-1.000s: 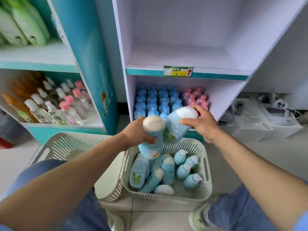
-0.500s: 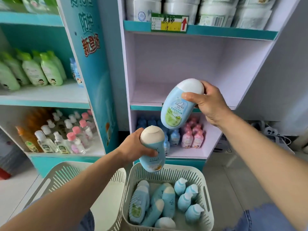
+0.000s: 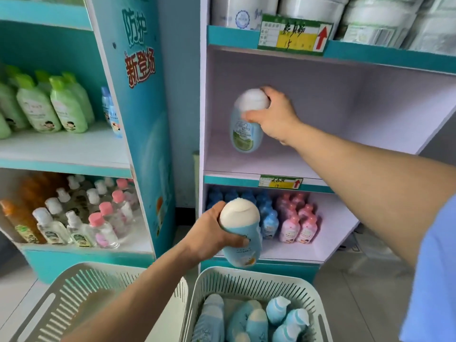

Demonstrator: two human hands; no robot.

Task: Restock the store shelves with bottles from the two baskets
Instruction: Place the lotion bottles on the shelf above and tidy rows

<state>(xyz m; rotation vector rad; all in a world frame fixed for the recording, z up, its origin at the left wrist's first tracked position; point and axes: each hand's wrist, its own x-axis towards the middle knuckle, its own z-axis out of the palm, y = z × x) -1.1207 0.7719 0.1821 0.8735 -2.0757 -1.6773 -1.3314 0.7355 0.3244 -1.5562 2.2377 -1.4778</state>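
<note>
My right hand (image 3: 275, 117) grips a light-blue bottle with a white cap (image 3: 244, 129) by its top, holding it upright inside the bare middle shelf (image 3: 320, 159), near the shelf's left wall and just above its floor. Lower down, my left hand (image 3: 209, 235) grips a second blue bottle with a white cap (image 3: 240, 233), above the right basket (image 3: 249, 277). That basket holds several more blue bottles (image 3: 256, 319). The left basket (image 3: 81, 292) looks bare inside where I can see it.
The shelf below holds blue and pink small bottles (image 3: 283, 218). White packs (image 3: 370, 21) fill the top shelf. To the left, a teal unit carries green bottles (image 3: 49, 107) and small clear and orange bottles (image 3: 74, 218). A teal side panel (image 3: 145, 119) separates the units.
My right hand has carried its bottle up and forward into the middle shelf and turned it upright. My left hand has stayed low with its bottle. The view tilted upward.
</note>
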